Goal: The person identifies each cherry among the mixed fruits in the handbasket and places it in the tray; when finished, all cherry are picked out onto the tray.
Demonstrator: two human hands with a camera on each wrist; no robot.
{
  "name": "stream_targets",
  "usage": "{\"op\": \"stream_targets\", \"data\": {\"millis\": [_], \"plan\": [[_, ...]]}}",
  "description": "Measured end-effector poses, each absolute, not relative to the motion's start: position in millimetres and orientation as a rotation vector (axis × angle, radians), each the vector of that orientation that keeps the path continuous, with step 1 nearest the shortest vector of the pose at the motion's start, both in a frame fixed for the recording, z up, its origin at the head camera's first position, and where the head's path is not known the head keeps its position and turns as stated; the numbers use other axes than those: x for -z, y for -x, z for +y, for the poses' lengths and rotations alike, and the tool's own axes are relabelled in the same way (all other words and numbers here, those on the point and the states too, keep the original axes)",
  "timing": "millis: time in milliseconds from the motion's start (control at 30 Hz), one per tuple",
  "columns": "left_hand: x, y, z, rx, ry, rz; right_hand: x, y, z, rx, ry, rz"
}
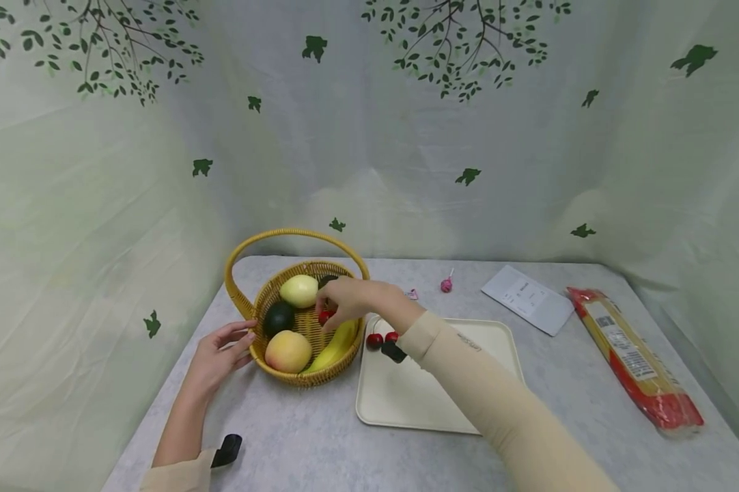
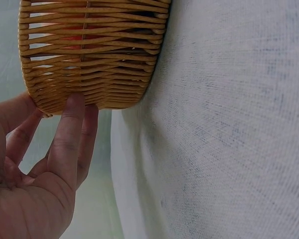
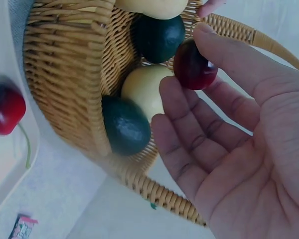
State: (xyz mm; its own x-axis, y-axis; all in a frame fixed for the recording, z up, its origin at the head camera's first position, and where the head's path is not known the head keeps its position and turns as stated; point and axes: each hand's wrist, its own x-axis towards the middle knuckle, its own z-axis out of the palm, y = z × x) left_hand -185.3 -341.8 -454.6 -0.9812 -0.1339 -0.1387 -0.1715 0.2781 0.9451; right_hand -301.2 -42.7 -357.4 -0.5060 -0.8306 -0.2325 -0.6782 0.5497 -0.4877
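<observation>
My right hand (image 1: 351, 301) reaches over the wicker basket (image 1: 320, 377) and pinches a dark red cherry (image 3: 195, 64) between thumb and fingertips. Around it in the basket lie a pale yellow lemon (image 1: 298, 292), a dark green avocado (image 1: 279, 319), a peach (image 1: 288, 352) and a banana (image 1: 332, 352). A second avocado (image 3: 125, 127) shows near the basket's far side in the right wrist view. At the basket's left, my left hand (image 1: 222, 352) grips the rim, with fingers (image 2: 72, 117) against the woven wall.
Right of the basket, two more cherries (image 1: 375, 341) with stems lie on a cream tray (image 1: 419, 410), partly under my right forearm. Behind the tray are a wrapped lollipop (image 1: 446, 284) and a small pink wrapper (image 1: 412, 294). A white packet (image 1: 526, 299) and a bag of noodles (image 1: 634, 359) lie farther right.
</observation>
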Motion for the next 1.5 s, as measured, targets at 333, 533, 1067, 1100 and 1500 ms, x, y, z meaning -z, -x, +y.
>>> {"op": "stream_targets", "data": {"millis": [333, 533, 1067, 1100, 1500], "plan": [[454, 186, -341, -1.855, 0.296, 2.476, 357, 287, -20, 0.522, 1.289, 2.337], [453, 185, -342, -1.849, 0.298, 2.493, 360, 282, 3, 0.612, 1.271, 2.331], [454, 185, -346, -1.802, 0.303, 2.519, 379, 278, 91, 0.802, 1.093, 2.464], [455, 185, -346, -1.8, 0.301, 2.52, 381, 278, 96, 0.812, 1.07, 2.475], [457, 185, -344, -1.845, 0.293, 2.493, 414, 284, 163, 0.857, 0.788, 2.592]]}}
